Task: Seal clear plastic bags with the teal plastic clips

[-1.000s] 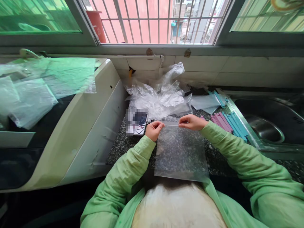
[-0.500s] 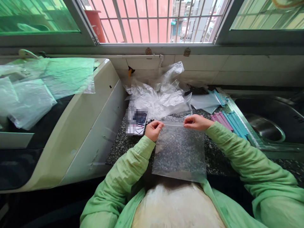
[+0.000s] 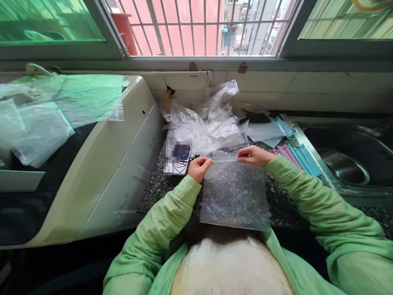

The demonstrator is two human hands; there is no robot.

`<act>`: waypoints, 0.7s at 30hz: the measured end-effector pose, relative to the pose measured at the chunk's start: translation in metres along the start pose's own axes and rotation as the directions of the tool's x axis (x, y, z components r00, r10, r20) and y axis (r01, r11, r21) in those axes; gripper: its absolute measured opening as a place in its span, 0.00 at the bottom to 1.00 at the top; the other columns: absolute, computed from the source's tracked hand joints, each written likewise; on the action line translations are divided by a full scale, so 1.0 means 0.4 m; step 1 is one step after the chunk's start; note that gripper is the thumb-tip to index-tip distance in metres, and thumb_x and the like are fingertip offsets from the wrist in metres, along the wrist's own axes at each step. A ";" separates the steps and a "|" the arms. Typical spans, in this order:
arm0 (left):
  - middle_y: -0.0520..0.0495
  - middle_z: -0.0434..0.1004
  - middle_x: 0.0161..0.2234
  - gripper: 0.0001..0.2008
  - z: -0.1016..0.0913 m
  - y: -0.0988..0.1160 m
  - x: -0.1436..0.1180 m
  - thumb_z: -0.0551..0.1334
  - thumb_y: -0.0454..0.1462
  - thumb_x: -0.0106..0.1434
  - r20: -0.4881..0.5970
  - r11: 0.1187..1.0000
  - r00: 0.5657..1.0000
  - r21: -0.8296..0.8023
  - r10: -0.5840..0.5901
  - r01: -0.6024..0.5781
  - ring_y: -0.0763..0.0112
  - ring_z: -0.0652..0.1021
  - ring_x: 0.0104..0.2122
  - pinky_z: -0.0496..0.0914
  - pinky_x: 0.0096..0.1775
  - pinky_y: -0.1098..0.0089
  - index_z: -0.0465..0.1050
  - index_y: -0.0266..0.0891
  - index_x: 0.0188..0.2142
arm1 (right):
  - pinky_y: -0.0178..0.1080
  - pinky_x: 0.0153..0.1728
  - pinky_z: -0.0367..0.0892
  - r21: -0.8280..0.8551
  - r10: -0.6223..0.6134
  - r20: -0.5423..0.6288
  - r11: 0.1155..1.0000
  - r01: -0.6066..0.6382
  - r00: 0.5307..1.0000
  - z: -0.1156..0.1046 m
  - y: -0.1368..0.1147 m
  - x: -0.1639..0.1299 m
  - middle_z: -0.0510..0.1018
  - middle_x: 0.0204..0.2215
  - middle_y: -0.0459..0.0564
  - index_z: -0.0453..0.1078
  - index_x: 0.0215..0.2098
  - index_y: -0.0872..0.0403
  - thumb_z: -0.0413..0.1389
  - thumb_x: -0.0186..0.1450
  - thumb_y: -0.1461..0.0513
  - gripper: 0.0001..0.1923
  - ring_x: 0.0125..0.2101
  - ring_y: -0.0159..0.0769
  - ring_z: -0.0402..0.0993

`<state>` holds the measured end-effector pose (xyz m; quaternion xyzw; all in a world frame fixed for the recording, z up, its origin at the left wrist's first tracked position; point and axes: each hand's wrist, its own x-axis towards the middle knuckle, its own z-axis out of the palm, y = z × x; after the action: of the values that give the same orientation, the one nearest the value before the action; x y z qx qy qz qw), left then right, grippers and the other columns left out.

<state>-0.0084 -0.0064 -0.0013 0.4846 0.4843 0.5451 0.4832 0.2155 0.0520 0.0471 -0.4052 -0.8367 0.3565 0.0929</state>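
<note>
A clear plastic zip bag (image 3: 235,196) hangs flat between my hands, its white zip strip along the top edge. My left hand (image 3: 199,168) pinches the top left corner between thumb and fingers. At the top right, my right hand (image 3: 254,156) pinches the same edge, fingers closed. The speckled dark counter shows through the bag, and I see nothing inside it. Just left of my left hand lies a phone (image 3: 182,157), partly blurred out. Beyond my right hand are pink strips (image 3: 288,155) and blue strips (image 3: 306,160) in a row.
Crumpled clear plastic (image 3: 208,127) is heaped at the back of the counter (image 3: 153,188). Flat bags with blue strips (image 3: 268,132) lie right of it. A metal sink (image 3: 344,164) borders the right side. A bulky white appliance (image 3: 123,164), with plastic sheets (image 3: 46,131) on top, stands left.
The bag's lower part has swung slightly to the right. My right hand has risen a little, while my left hand keeps nearly the same place, both still pinching the edge.
</note>
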 end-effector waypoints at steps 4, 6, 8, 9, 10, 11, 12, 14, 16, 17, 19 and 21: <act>0.55 0.65 0.16 0.16 -0.001 0.004 0.004 0.65 0.47 0.40 0.030 0.998 0.998 -0.027 -0.057 0.058 0.80 0.63 0.18 0.57 0.22 0.76 0.70 0.35 0.19 | 0.33 0.24 0.55 -0.009 -0.018 0.024 1.000 0.018 1.000 0.001 -0.008 -0.007 0.63 0.17 0.44 0.66 0.24 0.58 0.50 0.53 0.52 0.16 0.21 0.27 0.56; 0.54 0.67 0.17 0.16 0.001 0.007 0.004 0.67 0.45 0.38 0.039 0.996 0.995 -0.011 -0.090 0.090 0.80 0.64 0.19 0.58 0.23 0.76 0.70 0.34 0.20 | 0.33 0.23 0.54 -0.013 -0.028 0.035 0.999 0.029 0.999 0.002 -0.014 -0.011 0.63 0.17 0.43 0.66 0.24 0.57 0.50 0.53 0.52 0.16 0.21 0.26 0.55; 0.54 0.67 0.16 0.15 0.003 0.009 0.003 0.67 0.44 0.36 0.043 0.994 0.993 0.003 -0.110 0.110 0.80 0.65 0.19 0.59 0.24 0.75 0.70 0.34 0.18 | 0.33 0.23 0.54 -0.019 -0.036 0.037 0.999 0.037 0.999 0.005 -0.019 -0.014 0.62 0.17 0.43 0.65 0.24 0.57 0.50 0.54 0.52 0.15 0.20 0.26 0.55; 0.54 0.67 0.16 0.15 0.004 0.009 0.002 0.67 0.44 0.36 0.045 0.994 0.993 0.006 -0.112 0.111 0.80 0.65 0.19 0.59 0.24 0.75 0.70 0.34 0.18 | 0.33 0.23 0.54 -0.023 -0.038 0.037 0.999 0.038 0.999 0.007 -0.020 -0.014 0.62 0.17 0.43 0.65 0.24 0.57 0.50 0.54 0.53 0.15 0.20 0.26 0.55; 0.54 0.67 0.15 0.15 0.004 0.009 0.002 0.67 0.43 0.36 0.047 0.994 0.993 0.006 -0.108 0.108 0.80 0.65 0.19 0.59 0.24 0.75 0.69 0.34 0.17 | 0.33 0.23 0.54 -0.026 -0.038 0.037 0.999 0.039 0.999 0.008 -0.021 -0.014 0.62 0.17 0.43 0.65 0.24 0.57 0.50 0.54 0.53 0.15 0.20 0.26 0.55; 0.54 0.67 0.15 0.15 0.004 0.009 0.002 0.67 0.43 0.36 0.048 0.995 0.994 0.006 -0.102 0.102 0.80 0.65 0.19 0.59 0.24 0.75 0.69 0.34 0.16 | 0.33 0.23 0.54 -0.029 -0.036 0.038 0.999 0.037 0.999 0.010 -0.021 -0.014 0.63 0.17 0.43 0.66 0.24 0.57 0.50 0.54 0.53 0.14 0.20 0.26 0.55; 0.54 0.67 0.15 0.15 0.004 0.009 0.002 0.67 0.43 0.36 0.050 0.995 0.994 0.008 -0.096 0.096 0.80 0.65 0.19 0.59 0.24 0.75 0.68 0.34 0.16 | 0.33 0.23 0.54 -0.030 -0.034 0.039 0.999 0.035 0.999 0.011 -0.021 -0.013 0.63 0.17 0.43 0.66 0.24 0.57 0.50 0.54 0.53 0.14 0.20 0.26 0.55; 0.55 0.65 0.15 0.14 0.003 0.009 0.001 0.67 0.43 0.37 0.051 0.996 0.995 0.016 -0.088 0.088 0.81 0.64 0.18 0.57 0.23 0.75 0.68 0.34 0.16 | 0.33 0.23 0.54 -0.028 -0.027 0.040 0.999 0.028 0.999 0.012 -0.020 -0.011 0.63 0.17 0.43 0.66 0.24 0.57 0.50 0.54 0.53 0.14 0.20 0.26 0.56; 0.56 0.64 0.14 0.14 0.002 0.009 0.001 0.67 0.43 0.38 0.054 0.996 0.995 0.022 -0.085 0.084 0.82 0.62 0.17 0.56 0.22 0.76 0.67 0.34 0.16 | 0.33 0.23 0.54 -0.024 -0.024 0.042 0.999 0.025 0.999 0.012 -0.021 -0.008 0.63 0.17 0.43 0.66 0.24 0.57 0.50 0.53 0.53 0.15 0.21 0.27 0.56; 0.56 0.63 0.14 0.14 0.002 0.009 0.000 0.66 0.43 0.38 0.056 0.996 0.995 0.023 -0.083 0.082 0.82 0.62 0.17 0.55 0.22 0.76 0.67 0.34 0.16 | 0.33 0.24 0.54 -0.023 -0.024 0.044 0.999 0.025 0.999 0.011 -0.021 -0.007 0.63 0.17 0.43 0.66 0.24 0.57 0.50 0.53 0.53 0.15 0.21 0.27 0.56; 0.56 0.63 0.14 0.14 0.003 0.010 -0.001 0.66 0.43 0.38 0.059 0.997 0.995 0.022 -0.081 0.080 0.82 0.61 0.17 0.55 0.22 0.76 0.66 0.34 0.15 | 0.33 0.24 0.54 -0.026 -0.025 0.046 0.999 0.026 0.999 0.010 -0.021 -0.005 0.63 0.17 0.43 0.66 0.24 0.57 0.50 0.53 0.53 0.15 0.21 0.27 0.56; 0.56 0.63 0.14 0.15 0.004 0.011 -0.002 0.66 0.43 0.38 0.057 0.996 0.995 0.021 -0.084 0.083 0.83 0.61 0.17 0.54 0.22 0.76 0.66 0.34 0.15 | 0.33 0.24 0.54 -0.033 -0.028 0.040 0.999 0.030 0.999 0.010 -0.021 -0.002 0.63 0.17 0.43 0.66 0.24 0.58 0.50 0.53 0.53 0.15 0.21 0.27 0.55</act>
<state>-0.0071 -0.0076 0.0033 0.4840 0.4949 0.5058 0.5148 0.2091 0.0460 0.0501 -0.3874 -0.8501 0.3488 0.0747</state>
